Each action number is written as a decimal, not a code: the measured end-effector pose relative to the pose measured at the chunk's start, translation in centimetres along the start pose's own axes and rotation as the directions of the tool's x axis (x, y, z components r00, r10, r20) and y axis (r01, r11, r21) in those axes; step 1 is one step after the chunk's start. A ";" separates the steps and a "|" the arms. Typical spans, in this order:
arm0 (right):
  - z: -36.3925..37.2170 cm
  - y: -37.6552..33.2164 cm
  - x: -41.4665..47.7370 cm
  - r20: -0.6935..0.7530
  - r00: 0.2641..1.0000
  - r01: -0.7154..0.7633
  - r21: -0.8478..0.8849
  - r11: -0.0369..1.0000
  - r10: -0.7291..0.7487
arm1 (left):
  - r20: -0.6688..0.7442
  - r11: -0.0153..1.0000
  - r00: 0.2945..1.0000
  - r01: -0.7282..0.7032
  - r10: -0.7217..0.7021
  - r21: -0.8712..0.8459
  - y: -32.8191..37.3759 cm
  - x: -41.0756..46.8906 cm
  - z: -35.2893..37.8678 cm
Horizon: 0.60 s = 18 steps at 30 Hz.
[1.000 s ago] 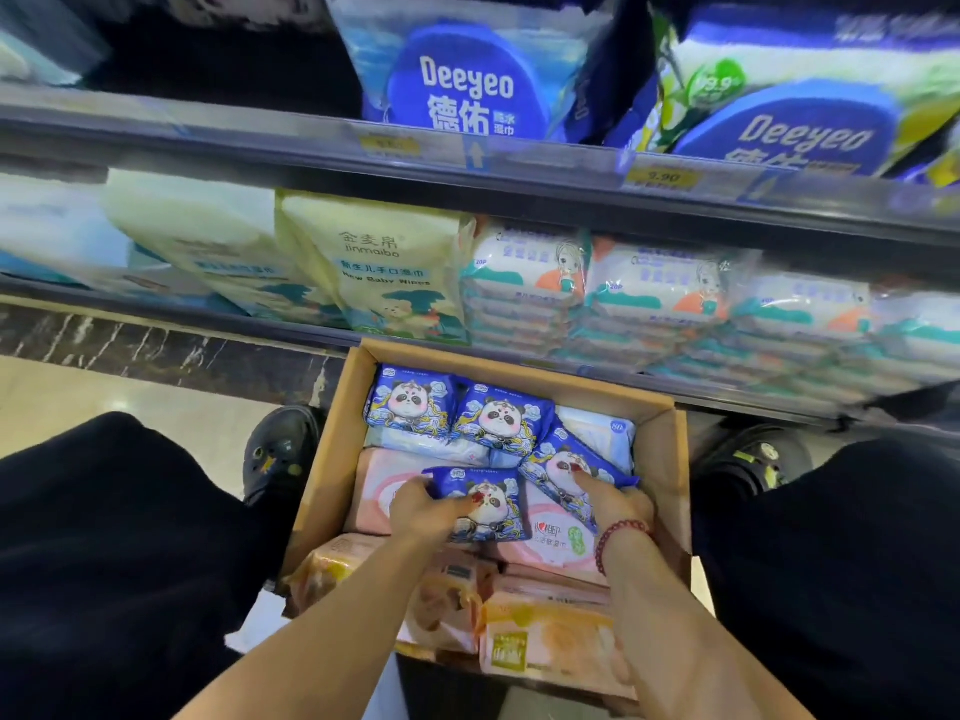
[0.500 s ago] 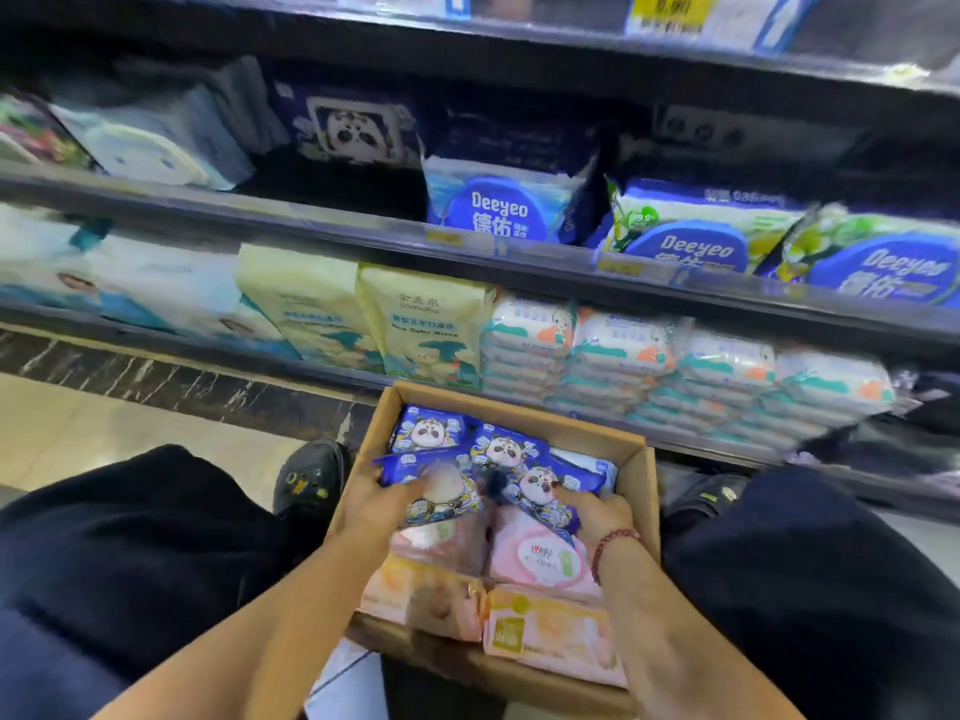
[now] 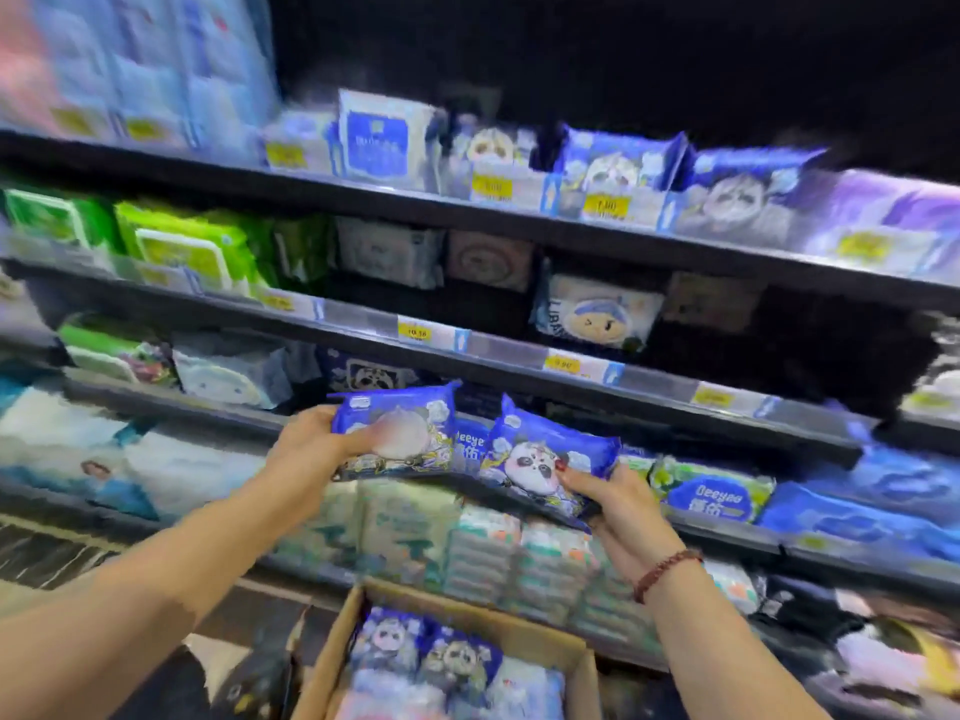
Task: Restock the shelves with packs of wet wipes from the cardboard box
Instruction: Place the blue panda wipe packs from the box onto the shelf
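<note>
A person's left hand [image 3: 311, 441] grips a blue pack of wipes [image 3: 400, 428] and the right hand [image 3: 618, 504] grips a panda pack [image 3: 540, 459], both held before the shelves [image 3: 519, 351]. The cardboard box [image 3: 324, 672] sits below.

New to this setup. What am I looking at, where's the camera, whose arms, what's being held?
No machine here: a person works bare-handed, and the single camera sits on their head, looking forward and down, so you see what they see. The left hand grips a blue wipes pack; the right hand, with a bead bracelet at the wrist, grips a blue panda pack. Both packs are held up in front of the store shelves. Below sits the open cardboard box with more panda packs.
</note>
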State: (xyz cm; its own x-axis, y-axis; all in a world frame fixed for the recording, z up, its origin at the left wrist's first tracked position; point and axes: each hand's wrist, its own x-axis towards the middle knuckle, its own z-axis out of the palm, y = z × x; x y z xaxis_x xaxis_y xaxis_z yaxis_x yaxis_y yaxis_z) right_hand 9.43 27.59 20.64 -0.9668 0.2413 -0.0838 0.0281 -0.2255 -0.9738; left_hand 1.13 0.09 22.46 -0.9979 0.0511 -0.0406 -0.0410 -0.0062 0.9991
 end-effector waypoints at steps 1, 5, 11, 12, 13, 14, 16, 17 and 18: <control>0.5 -2.2 -0.1 0.007 0.999 0.044 0.010 0.999 -0.044 | 0.018 0.999 0.999 -0.051 0.051 -0.018 2.3 0.1 0.2; 2.0 -9.8 -0.2 0.046 0.980 0.192 -0.008 0.981 -0.191 | 0.087 0.970 0.968 -0.227 0.234 -0.090 10.6 0.3 0.5; 3.6 -18.7 0.2 0.002 0.936 0.352 -0.061 0.934 -0.352 | 0.084 0.925 0.925 -0.358 0.370 -0.130 19.5 1.7 1.1; 3.7 -20.0 0.4 -0.002 0.927 0.375 -0.065 0.925 -0.376 | 0.086 0.921 0.921 -0.369 0.381 -0.122 20.6 2.1 1.2; 3.9 -21.2 0.6 -0.006 0.918 0.396 -0.069 0.916 -0.397 | 0.085 0.917 0.915 -0.383 0.393 -0.113 21.6 2.7 1.4; 4.0 -22.3 0.9 -0.015 0.909 0.416 -0.069 0.907 -0.418 | 0.082 0.912 0.910 -0.397 0.405 -0.101 22.5 3.3 1.6; 4.2 -24.2 1.7 -0.038 0.892 0.448 -0.063 0.892 -0.451 | 0.061 0.903 0.902 -0.420 0.426 -0.095 23.9 4.9 2.0; 4.3 -25.0 2.2 -0.052 0.884 0.461 -0.061 0.885 -0.464 | 0.048 0.899 0.900 -0.427 0.432 -0.093 24.5 5.7 2.3; 4.3 -25.7 2.8 -0.067 0.880 0.467 -0.065 0.882 -0.471 | 0.040 0.896 0.898 -0.435 0.439 -0.088 25.1 6.4 2.6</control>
State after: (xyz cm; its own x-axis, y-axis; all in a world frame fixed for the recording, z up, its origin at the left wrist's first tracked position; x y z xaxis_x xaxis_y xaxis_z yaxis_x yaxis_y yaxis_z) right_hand 4.92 29.95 46.33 -0.8468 0.3816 0.3705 -0.4102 -0.0252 -0.9117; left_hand -6.19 2.91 47.29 -0.9116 0.0834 0.4025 0.3924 -0.1152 0.9125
